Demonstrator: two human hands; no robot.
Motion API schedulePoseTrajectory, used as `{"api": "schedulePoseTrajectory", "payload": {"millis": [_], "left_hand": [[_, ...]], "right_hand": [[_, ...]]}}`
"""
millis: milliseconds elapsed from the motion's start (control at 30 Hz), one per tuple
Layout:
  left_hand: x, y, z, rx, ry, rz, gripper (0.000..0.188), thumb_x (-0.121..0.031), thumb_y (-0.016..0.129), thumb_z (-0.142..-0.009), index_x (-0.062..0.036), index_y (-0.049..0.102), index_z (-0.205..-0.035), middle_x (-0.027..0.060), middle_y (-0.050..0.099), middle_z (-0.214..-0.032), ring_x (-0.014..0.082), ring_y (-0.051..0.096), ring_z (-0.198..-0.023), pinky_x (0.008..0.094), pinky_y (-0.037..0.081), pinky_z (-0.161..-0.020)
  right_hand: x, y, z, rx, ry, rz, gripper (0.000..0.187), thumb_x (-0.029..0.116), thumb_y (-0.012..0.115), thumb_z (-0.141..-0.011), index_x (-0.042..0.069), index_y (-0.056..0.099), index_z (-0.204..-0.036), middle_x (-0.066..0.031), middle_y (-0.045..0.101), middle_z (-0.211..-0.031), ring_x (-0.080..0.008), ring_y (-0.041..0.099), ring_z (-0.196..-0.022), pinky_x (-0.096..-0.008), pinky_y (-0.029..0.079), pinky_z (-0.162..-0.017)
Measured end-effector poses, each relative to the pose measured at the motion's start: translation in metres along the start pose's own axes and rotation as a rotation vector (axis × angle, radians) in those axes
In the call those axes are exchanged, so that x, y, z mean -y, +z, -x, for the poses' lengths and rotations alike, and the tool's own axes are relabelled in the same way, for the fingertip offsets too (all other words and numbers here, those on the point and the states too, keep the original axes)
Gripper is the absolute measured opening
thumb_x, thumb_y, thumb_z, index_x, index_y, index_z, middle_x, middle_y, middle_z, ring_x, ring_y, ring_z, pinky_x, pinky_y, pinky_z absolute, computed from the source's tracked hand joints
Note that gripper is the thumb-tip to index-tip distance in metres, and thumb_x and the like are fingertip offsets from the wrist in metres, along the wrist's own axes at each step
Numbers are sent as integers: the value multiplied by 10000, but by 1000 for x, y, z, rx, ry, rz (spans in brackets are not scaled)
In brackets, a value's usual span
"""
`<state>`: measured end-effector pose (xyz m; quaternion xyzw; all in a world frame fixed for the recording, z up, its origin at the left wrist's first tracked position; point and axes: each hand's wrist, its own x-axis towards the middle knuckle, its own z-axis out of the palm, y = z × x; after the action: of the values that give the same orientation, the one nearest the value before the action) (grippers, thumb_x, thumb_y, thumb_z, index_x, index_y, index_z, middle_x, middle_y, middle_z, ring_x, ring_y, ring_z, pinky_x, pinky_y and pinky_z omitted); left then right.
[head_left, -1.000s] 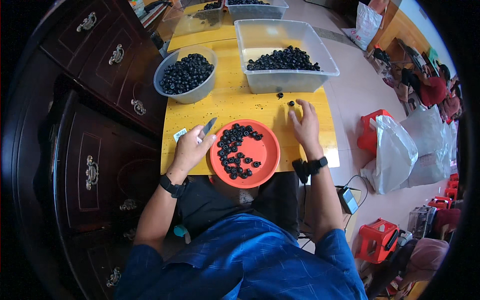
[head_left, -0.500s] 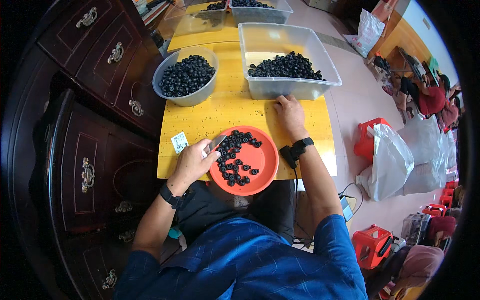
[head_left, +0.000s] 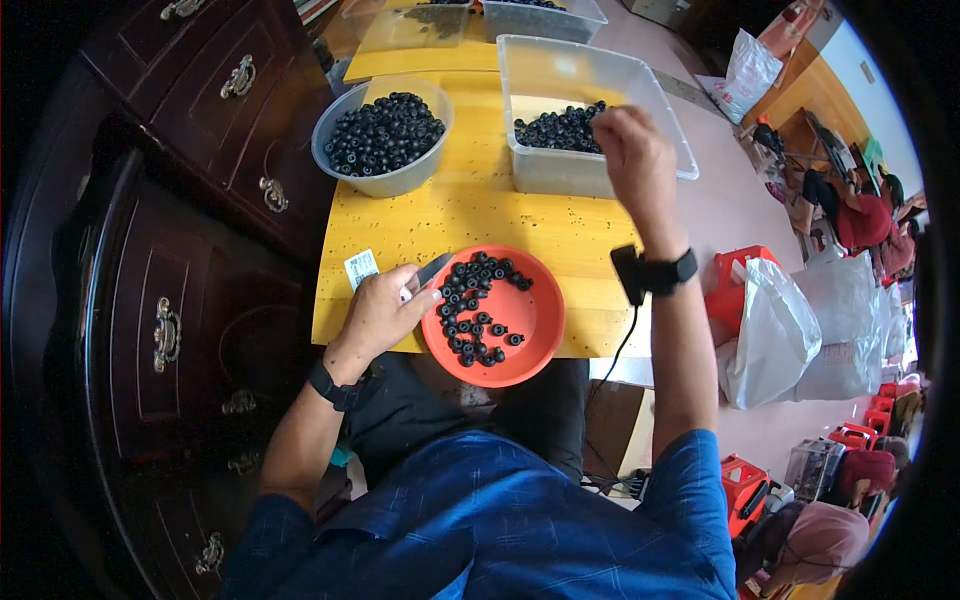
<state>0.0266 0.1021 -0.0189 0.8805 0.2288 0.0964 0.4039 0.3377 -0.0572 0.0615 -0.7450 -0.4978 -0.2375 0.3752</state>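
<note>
My left hand (head_left: 378,315) is closed round a small knife (head_left: 434,268), its grey blade lying over the left rim of an orange-red round plate (head_left: 535,325). Small black ring-shaped rubber parts (head_left: 470,300) lie in the plate, mostly on its left and far side. My right hand (head_left: 640,165) is lifted in front of the right part of a clear rectangular bin (head_left: 565,178), fingers curled together; whatever they may hold is hidden. More black parts (head_left: 560,128) are heaped in that bin. To its left, a clear round tub (head_left: 395,182) is filled with similar parts.
A white printed label (head_left: 361,266) and dark crumbs lie on the yellow table (head_left: 430,215). Dark wooden drawers (head_left: 165,340) stand close on the left. A cable hangs from the device at my right wrist. White bags (head_left: 770,335), red stools and other people are on the right.
My right hand has risen from the table by the bin's front wall and moved right and away from me. The left hand keeps the knife at the plate's rim.
</note>
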Motion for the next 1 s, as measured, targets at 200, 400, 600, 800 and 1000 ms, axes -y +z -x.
{"api": "schedulePoseTrajectory", "payload": {"millis": [200, 400, 600, 800, 1000], "left_hand": [[-1, -1, 6, -3, -19, 16, 336, -293, 724, -868, 7, 587, -804, 196, 627, -679, 338, 668, -658, 395, 493, -592], [13, 10, 15, 22, -94, 34, 380, -325, 716, -866, 5, 648, -1042, 195, 685, -817, 349, 689, -757, 400, 519, -670], [22, 29, 6, -20, -83, 77, 302, -164, 711, -851, 42, 612, -1048, 94, 626, -764, 159, 627, -705, 328, 501, -654], [25, 29, 1, -32, -175, 90, 205, -110, 669, -834, 38, 580, -945, 74, 598, -741, 142, 581, -676, 322, 472, -627], [43, 34, -12, -100, -184, 87, 293, -197, 697, -803, 41, 607, -948, 182, 685, -798, 314, 694, -747, 392, 521, -678]], "right_hand": [[-22, -4, 5, 34, 10, 106, 166, 40, 702, -801, 49, 676, -964, -151, 675, -998, -379, 649, -945, -436, 521, -815], [56, 14, 78, 271, 68, -210, 250, 42, 732, -792, 38, 660, -1032, -154, 682, -1015, -373, 644, -978, -429, 526, -864], [95, 42, 129, 497, -62, -256, 339, 93, 715, -793, 45, 659, -1124, -158, 648, -1122, -362, 618, -1061, -414, 511, -919], [92, 32, 149, 696, 42, -127, 395, 155, 719, -803, 39, 633, -1170, -152, 620, -1140, -347, 600, -1081, -416, 497, -947], [111, 22, 174, 625, -26, -182, 412, 163, 720, -808, 38, 613, -1186, -171, 585, -1182, -373, 570, -1112, -439, 492, -943]]}}
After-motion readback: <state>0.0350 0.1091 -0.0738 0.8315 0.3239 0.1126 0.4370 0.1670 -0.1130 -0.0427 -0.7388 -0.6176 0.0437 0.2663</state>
